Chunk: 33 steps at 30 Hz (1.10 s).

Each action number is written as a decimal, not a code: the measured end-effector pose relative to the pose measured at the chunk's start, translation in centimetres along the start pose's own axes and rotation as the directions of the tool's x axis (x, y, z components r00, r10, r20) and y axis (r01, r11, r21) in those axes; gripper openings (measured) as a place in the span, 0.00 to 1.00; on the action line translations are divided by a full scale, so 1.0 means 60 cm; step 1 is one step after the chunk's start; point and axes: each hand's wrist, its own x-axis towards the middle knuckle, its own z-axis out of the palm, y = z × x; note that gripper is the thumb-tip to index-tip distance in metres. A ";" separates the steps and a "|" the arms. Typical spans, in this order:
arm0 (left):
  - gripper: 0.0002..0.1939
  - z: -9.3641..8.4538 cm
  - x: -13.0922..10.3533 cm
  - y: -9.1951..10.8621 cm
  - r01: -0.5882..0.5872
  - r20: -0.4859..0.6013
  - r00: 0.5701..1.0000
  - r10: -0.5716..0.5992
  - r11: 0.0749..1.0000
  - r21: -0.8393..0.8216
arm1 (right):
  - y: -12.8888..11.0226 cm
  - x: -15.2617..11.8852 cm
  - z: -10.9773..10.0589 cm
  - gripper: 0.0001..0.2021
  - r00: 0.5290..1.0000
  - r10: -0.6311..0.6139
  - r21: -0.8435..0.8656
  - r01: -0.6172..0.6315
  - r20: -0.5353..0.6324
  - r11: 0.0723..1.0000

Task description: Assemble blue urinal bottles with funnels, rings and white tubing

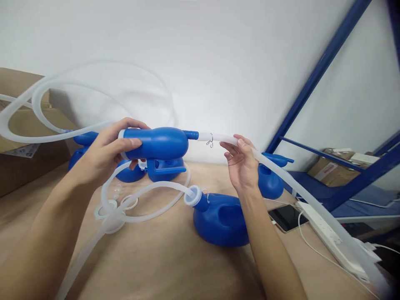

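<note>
My left hand (115,143) is wrapped round the white-rimmed end of a blue plastic piece (165,143) with a flat hook-shaped handle below. A narrow ribbed spout points right from it, and the end of a translucent tube (290,181) meets that spout. My right hand (242,156) pinches this tube between thumb and fingers, a little right of a wire clip (211,141) hanging around it. Below stands a blue jug (218,221), its white-lined mouth facing up and left, with another translucent tube (156,184) running into it. My right forearm covers the jug's right side.
More blue containers (270,183) stand near the wall. White rings (129,203) and looped tubing lie on the table (150,258). Cardboard boxes (21,154) are at left; a phone (287,216), power strip (331,237) and blue metal frame (318,71) are at right.
</note>
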 end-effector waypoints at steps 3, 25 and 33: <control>0.13 0.003 -0.003 -0.007 -0.017 0.059 0.998 0.014 0.999 0.050 | 0.000 -0.001 0.003 0.10 0.999 0.036 0.111 -0.032 -0.031 0.993; 0.24 0.093 -0.033 -0.031 -0.631 0.311 0.768 0.560 0.575 0.521 | -0.041 -0.031 0.001 0.33 0.993 0.046 0.521 -0.097 0.110 0.848; 0.31 0.108 -0.041 -0.060 -0.756 0.414 0.590 0.693 0.295 0.584 | -0.083 -0.070 0.048 0.33 0.995 -0.081 0.439 0.099 -0.059 0.893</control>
